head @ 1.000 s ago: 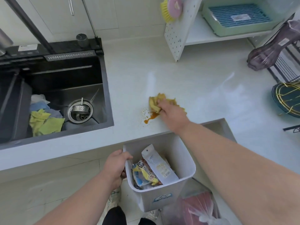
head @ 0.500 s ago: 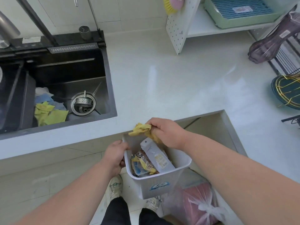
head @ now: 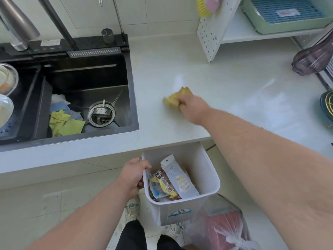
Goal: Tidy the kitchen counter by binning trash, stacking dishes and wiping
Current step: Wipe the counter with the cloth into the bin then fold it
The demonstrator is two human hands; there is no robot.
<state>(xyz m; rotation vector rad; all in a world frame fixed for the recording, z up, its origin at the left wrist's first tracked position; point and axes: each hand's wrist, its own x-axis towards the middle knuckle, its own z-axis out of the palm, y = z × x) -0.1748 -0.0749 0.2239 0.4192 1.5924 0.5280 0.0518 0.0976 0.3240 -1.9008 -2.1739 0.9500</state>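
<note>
Right hand (head: 193, 109) bunched around a crumpled yellow cloth (head: 177, 98), pressing it flat on the smooth, glossy white counter (head: 225, 83). Left hand (head: 134, 175) curled over the rim of a white plastic bin (head: 203, 170), boxy, holding shiny wrappers (head: 169, 184), just below the counter edge. Black sink (head: 86, 94) left.

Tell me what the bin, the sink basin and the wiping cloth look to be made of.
Bin: smooth white plastic by the look, with thin walls and rounded corners, matte.
Sink basin: probably dark coated or brushed metal, with crisp edges and a dull sheen; its strainer is shiny bare metal.
Wiping cloth: soft yellow fabric, bunched and creased under the right hand; the weave is too blurred to tell.
</note>
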